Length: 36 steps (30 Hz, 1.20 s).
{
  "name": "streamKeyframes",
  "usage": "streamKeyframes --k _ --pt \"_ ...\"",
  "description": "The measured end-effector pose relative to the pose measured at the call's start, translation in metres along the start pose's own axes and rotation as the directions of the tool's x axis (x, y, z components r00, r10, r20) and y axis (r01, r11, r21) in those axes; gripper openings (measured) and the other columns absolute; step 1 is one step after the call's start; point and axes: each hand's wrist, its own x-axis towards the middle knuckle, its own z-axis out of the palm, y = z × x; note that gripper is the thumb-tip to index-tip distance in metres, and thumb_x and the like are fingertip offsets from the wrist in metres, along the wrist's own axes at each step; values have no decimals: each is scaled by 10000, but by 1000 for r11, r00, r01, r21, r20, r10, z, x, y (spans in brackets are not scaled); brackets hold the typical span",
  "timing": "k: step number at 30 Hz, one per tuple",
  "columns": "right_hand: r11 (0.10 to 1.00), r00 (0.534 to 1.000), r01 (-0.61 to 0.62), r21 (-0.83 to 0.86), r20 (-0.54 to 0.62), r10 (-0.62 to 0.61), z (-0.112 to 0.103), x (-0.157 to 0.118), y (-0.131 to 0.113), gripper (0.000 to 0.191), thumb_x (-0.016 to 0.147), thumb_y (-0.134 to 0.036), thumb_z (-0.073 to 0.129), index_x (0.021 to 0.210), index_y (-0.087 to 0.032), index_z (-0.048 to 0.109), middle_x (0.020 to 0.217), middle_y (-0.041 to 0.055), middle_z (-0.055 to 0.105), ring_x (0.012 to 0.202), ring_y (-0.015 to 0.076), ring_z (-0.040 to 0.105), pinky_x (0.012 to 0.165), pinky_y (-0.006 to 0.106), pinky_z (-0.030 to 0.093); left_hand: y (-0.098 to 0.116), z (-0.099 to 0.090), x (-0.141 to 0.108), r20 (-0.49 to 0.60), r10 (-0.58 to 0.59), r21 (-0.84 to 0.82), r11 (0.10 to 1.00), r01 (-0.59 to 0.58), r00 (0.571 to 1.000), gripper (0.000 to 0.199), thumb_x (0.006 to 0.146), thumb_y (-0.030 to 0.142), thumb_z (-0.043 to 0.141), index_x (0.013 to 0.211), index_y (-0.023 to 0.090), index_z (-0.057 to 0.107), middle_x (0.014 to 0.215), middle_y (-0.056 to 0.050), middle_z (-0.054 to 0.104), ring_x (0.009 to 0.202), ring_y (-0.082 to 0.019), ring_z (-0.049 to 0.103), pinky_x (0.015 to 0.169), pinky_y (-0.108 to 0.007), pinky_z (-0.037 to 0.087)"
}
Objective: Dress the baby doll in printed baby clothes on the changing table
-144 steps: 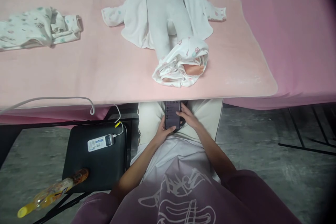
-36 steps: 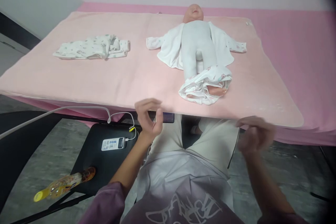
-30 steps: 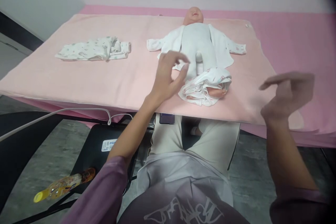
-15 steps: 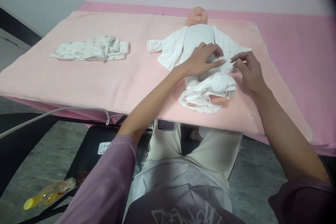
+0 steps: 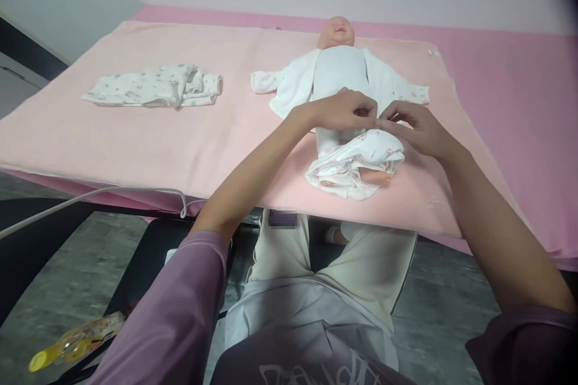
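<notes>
A baby doll (image 5: 341, 72) lies on its back, its head at the far side. Its arms are in an unfastened white baby jacket (image 5: 295, 75), spread to both sides. White patterned baby pants (image 5: 359, 159) are bunched around its lower legs, with part of a bare foot showing. My left hand (image 5: 350, 109) is over the doll's lower body, thumb and fingers closed in a pinch. Opposite it, my right hand (image 5: 413, 125) pinches at nearly the same spot, fingertips almost meeting the left ones. Whatever is between them, by the jacket's lower edge and above the pants, is too small to make out.
A folded white patterned baby garment (image 5: 153, 87) lies to the left on the pale pink padded sheet (image 5: 235, 144). Below the table edge hangs a white cable (image 5: 135, 188). A yellow-capped bottle (image 5: 74, 340) stands low at the left, beside a black chair (image 5: 144, 246).
My right hand has moved left and slightly down to meet my left hand, whose fingers have closed into a pinch. The jacket sleeve on the right now shows its cuff.
</notes>
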Motion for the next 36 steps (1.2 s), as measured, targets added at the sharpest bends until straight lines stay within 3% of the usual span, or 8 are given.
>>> streamKeyframes --k 5,15,20,25,28,31,34,36 --pt "998 990 -33 56 139 25 -5 12 -3 558 1010 -750 740 941 -199 798 915 49 765 897 185 695 906 378 567 1 1 -3 191 15 -121 993 8 982 390 927 582 725 823 210 783 822 -56 671 773 -209 632 779 -362 459" --pt "991 977 82 103 186 -100 4 -3 -7 492 1071 -683 703 917 -228 810 934 46 774 860 192 682 814 360 552 1 7 -15 218 123 -214 974 -75 968 383 806 586 885 890 217 825 916 -53 732 841 -192 636 784 -331 462" --pt "966 969 235 -107 -47 -241 13 -4 -24 436 1125 -583 663 868 -234 705 815 41 682 754 174 594 737 375 474 -1 8 -15 177 76 -266 964 -27 981 339 767 504 908 837 196 786 789 -35 686 761 -185 609 746 -336 440" --pt "849 817 452 -275 -254 -517 26 -27 -60 325 1131 -318 616 813 -254 588 732 35 577 681 185 505 713 408 421 -6 14 -20 203 59 -312 950 7 977 354 844 507 837 944 174 768 851 -53 719 767 -180 619 723 -318 428" --pt "717 724 632 -293 -107 -682 57 -64 -84 229 1057 -245 673 839 -268 604 718 -3 579 665 189 519 671 403 416 -8 14 -18 216 43 -327 945 31 976 382 851 510 836 1002 169 754 886 -68 735 810 -195 658 734 -312 448" --pt "618 636 753 -226 8 -771 117 -109 -92 325 1033 -328 733 753 -275 578 646 -34 503 585 172 423 574 383 334 -4 9 -18 190 36 -300 954 23 981 449 846 550 854 1076 178 753 954 -89 759 910 -231 700 800 -335 507" --pt "745 764 645 -168 123 -634 185 -145 -82 390 1036 -309 733 693 -274 550 633 -13 526 601 176 474 560 388 330 6 14 -42 -38 -30 -192 981 22 999 516 899 618 805 1202 204 747 1081 -119 775 1083 -282 716 928 -385 561" --pt "851 860 509 -131 121 -496 218 -165 -71 333 1073 -279 680 754 -268 587 679 3 603 646 184 531 598 381 402 16 37 -80 -369 -126 -115 989 89 921 531 978 649 691 1317 240 705 1155 -125 762 1172 -312 709 995 -445 581"
